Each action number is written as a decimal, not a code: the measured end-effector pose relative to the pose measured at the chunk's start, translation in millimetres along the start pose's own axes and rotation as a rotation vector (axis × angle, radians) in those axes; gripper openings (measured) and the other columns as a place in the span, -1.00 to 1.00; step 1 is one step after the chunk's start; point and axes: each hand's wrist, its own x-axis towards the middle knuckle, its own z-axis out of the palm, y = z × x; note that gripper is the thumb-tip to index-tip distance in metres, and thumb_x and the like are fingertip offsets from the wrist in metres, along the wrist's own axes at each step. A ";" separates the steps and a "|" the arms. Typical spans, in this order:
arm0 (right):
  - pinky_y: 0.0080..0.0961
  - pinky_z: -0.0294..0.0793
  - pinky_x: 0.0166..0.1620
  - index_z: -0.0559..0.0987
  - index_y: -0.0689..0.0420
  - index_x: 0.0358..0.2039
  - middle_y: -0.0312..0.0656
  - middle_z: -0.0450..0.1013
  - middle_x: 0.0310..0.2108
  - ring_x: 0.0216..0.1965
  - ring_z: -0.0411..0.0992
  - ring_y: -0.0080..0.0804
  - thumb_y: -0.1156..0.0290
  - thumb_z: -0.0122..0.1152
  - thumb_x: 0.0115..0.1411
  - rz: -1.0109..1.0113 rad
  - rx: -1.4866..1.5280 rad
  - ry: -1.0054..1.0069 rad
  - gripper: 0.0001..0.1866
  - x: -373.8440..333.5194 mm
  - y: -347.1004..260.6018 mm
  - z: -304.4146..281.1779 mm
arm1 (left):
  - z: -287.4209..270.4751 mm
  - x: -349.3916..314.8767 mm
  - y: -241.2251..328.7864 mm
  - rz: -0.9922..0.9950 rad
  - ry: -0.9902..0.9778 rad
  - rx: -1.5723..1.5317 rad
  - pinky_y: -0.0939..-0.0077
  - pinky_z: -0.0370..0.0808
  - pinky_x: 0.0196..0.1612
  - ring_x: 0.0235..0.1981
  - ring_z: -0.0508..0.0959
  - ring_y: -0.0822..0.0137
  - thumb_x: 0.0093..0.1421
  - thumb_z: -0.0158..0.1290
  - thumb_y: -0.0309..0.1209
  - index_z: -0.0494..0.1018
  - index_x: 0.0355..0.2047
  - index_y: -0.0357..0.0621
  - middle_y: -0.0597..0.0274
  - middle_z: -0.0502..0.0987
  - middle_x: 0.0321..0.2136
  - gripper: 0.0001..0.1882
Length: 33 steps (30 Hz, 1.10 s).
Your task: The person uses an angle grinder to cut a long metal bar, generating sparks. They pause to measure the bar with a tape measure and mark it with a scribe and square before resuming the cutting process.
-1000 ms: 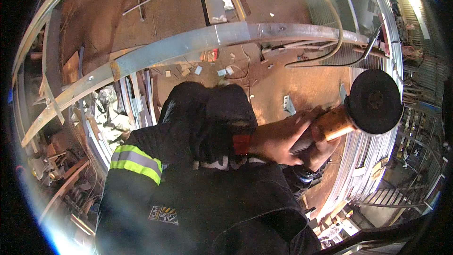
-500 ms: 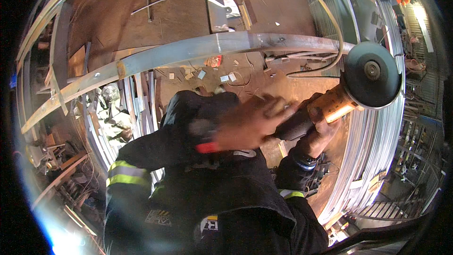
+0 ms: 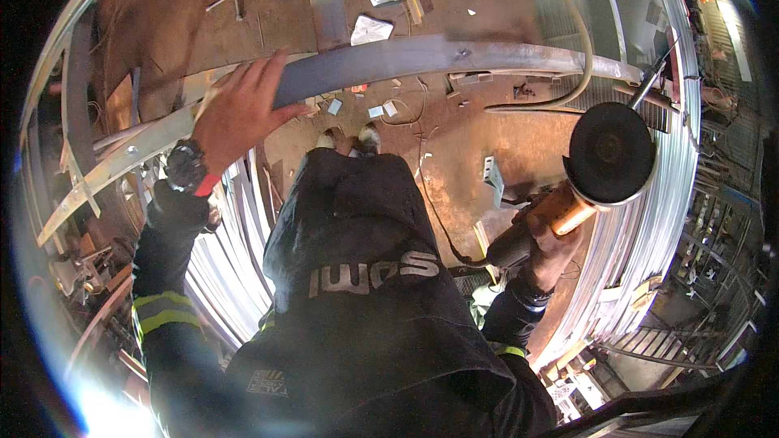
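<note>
Grinder point(image 3: 570, 209): here it is, orange-bodied, held at the person's right, with the stack of metal bars point(image 3: 661, 211) just beyond it in the view.
Disc point(image 3: 610, 154): dark, broad, its face toward the camera and apart from the beam point(image 3: 381, 61); is it spinning? Can't tell. With one hand carrying the weight, good handling, I'd judge, means a firm wrist and that rim aimed away from the legs point(image 3: 349, 203).
Cord point(image 3: 442, 231): the dark line runs from near the grinder's rear end over the floor point(image 3: 466, 158); best left slack and behind the disc, I'd say.
Beam: long, grey, crossing in front of the person, bowed in this lens; a steadying palm belongs well away from the disc, and this one is, far out at the left.
Right grip point(image 3: 553, 259): closed firmly round the grinder's body, fingers wrapped behind the orange part.
Left grip point(image 3: 239, 109): wide open over the beam's left part, fingers stretched, thumb out, nothing clasped; whether the palm presses down, the view doesn't settle.
</note>
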 end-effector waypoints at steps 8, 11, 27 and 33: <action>-0.48 0.55 -0.21 0.40 0.25 -0.05 -0.14 0.51 -0.27 -0.30 0.52 -0.40 0.64 0.44 -0.12 0.083 -0.190 -0.156 -0.42 14.8 -14.9 16.8 | 10.5 25.7 24.4 -0.017 0.129 -0.076 0.08 0.52 -0.08 -0.11 0.57 -0.16 0.16 0.17 0.11 0.36 0.03 -0.32 -0.19 0.52 -0.13 -0.27; -0.48 0.55 -0.22 0.35 0.23 -0.04 -0.18 0.50 -0.29 -0.27 0.51 -0.42 0.69 0.42 -0.09 0.152 -0.192 -0.274 -0.41 22.7 -18.5 27.6 | 6.1 31.0 26.7 -0.083 0.050 -0.113 0.14 0.54 -0.14 -0.19 0.60 -0.09 0.11 0.22 0.09 0.39 -0.03 -0.26 -0.11 0.54 -0.20 -0.32; -0.32 0.48 0.10 0.25 0.29 0.20 -0.03 0.45 0.07 0.06 0.48 -0.26 0.54 0.53 -0.17 0.359 -0.265 -0.503 -0.09 31.7 -3.9 65.6 | 12.0 32.4 21.8 -0.044 0.075 -0.257 0.16 0.53 -0.17 -0.22 0.60 -0.07 -0.02 0.40 -0.15 0.42 -0.06 -0.24 -0.02 0.55 -0.26 -0.38; -0.28 0.46 0.14 0.22 0.29 0.23 -0.01 0.42 0.11 0.09 0.46 -0.23 0.55 0.54 -0.18 0.320 -0.263 -0.458 -0.06 26.1 -3.6 68.2 | 14.0 31.3 19.4 -0.033 0.088 -0.258 0.16 0.52 -0.17 -0.22 0.59 -0.07 -0.04 0.40 -0.12 0.41 -0.05 -0.25 -0.02 0.54 -0.28 -0.34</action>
